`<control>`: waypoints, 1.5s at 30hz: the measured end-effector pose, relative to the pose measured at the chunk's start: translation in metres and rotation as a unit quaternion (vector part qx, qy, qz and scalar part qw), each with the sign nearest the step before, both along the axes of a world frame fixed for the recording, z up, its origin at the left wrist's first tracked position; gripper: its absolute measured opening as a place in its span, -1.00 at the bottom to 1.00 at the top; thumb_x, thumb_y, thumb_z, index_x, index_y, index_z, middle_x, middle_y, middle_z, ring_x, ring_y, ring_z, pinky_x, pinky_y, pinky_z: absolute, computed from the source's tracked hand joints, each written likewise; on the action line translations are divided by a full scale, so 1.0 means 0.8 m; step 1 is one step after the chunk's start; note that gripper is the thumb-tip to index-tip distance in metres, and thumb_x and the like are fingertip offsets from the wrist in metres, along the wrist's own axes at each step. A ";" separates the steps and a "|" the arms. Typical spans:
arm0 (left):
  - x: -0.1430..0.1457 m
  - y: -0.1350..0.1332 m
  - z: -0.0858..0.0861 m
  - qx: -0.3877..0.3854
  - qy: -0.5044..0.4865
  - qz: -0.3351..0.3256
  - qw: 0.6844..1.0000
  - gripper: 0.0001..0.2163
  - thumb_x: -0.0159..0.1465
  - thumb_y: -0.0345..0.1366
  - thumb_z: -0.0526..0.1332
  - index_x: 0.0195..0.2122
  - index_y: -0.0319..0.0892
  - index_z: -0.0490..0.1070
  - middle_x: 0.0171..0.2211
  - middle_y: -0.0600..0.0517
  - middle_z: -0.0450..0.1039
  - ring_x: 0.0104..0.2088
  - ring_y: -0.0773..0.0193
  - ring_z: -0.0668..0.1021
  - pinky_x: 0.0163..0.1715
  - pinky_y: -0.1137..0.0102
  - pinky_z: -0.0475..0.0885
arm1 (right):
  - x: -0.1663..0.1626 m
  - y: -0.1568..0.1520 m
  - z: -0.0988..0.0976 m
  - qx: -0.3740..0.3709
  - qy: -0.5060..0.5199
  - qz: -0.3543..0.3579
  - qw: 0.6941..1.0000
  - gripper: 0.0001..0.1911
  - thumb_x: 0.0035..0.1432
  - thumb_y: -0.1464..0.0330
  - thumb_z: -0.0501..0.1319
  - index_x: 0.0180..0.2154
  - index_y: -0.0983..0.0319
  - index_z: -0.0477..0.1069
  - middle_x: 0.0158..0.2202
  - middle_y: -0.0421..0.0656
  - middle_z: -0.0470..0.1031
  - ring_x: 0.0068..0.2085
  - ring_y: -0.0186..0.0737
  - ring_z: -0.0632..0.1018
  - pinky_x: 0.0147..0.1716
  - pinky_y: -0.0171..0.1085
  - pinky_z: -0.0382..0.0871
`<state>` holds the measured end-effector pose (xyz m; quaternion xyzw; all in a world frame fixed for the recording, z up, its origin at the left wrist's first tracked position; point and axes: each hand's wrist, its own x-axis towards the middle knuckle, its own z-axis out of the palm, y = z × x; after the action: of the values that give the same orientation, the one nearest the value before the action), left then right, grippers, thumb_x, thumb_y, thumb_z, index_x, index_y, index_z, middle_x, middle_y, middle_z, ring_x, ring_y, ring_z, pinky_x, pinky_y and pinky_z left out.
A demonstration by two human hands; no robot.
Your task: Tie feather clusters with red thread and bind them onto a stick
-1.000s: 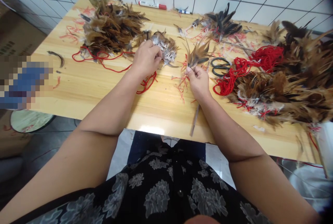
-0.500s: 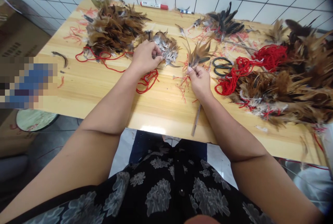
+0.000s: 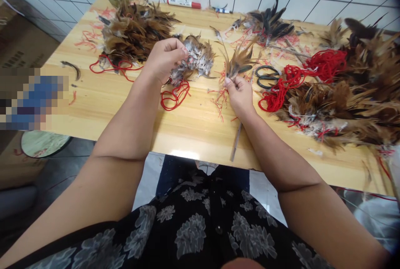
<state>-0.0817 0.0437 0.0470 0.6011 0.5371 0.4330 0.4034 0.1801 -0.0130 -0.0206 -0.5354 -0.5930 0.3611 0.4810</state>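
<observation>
Brown and dark feathers (image 3: pixel 239 63) stand up in a small bunch from my right hand (image 3: pixel 239 94), whose thumb and fingers pinch their lower ends. My left hand (image 3: pixel 167 58) is closed in a pinch above a strip of pale-based feathers (image 3: pixel 200 56); whatever its fingertips hold is too small to make out. A loop of red cord (image 3: pixel 175 96) lies just below that strip. Red thread scraps (image 3: pixel 220 100) are scattered beside my right hand. Black-handled scissors (image 3: pixel 267 77) rest to the right of the bunch.
Big feather heaps lie at the back left (image 3: pixel 137 31) and on the right (image 3: pixel 343 106). A tangle of red cord (image 3: pixel 325 65) sits near the scissors. Two markers, one red-capped (image 3: pixel 184 3), lie along the tiled wall. A thin stick (image 3: pixel 236 142) reaches toward the table's front edge.
My left hand has lifted and shifted slightly left off the pale feather strip, uncovering more of it. My right hand keeps its hold on the feathers in nearly the same spot.
</observation>
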 end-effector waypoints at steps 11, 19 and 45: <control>0.014 -0.003 -0.018 0.099 0.146 -0.146 0.973 -0.73 0.37 -0.02 0.56 -0.23 -0.11 0.68 -0.24 -0.08 0.69 -0.13 -0.02 0.70 0.08 0.11 0.60 | -0.003 0.004 -0.003 0.017 -0.004 -0.009 1.000 -0.37 0.47 -0.25 0.31 -0.34 0.15 0.41 -0.45 -0.27 0.30 -0.33 -0.27 0.38 -0.25 -0.22 0.34; 0.044 0.019 -0.078 0.196 0.233 -0.045 0.951 -0.65 0.37 -0.03 0.63 -0.12 -0.01 0.50 -0.01 -0.17 0.61 0.26 -0.26 0.57 0.38 -0.08 0.42 | -0.002 0.010 -0.016 0.025 -0.039 -0.005 0.999 -0.41 0.55 -0.20 0.25 -0.28 0.16 0.51 -0.41 -0.24 0.36 -0.30 -0.22 0.42 -0.16 -0.19 0.43; 0.099 -0.044 -0.030 -0.070 -0.173 -0.108 0.977 -0.67 0.38 -0.62 0.53 -0.32 -0.15 0.44 -0.45 0.15 0.44 -0.49 0.38 0.49 -0.42 0.39 0.38 | -0.001 0.012 -0.019 0.039 -0.056 0.006 0.998 -0.45 0.54 -0.14 0.30 -0.32 0.15 0.45 -0.39 -0.23 0.37 -0.28 -0.20 0.41 -0.15 -0.17 0.42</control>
<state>-0.0026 0.0085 0.0230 0.5420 0.4204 0.4456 0.5752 0.1792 -0.0032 -0.0359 -0.5319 -0.6357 0.3101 0.4655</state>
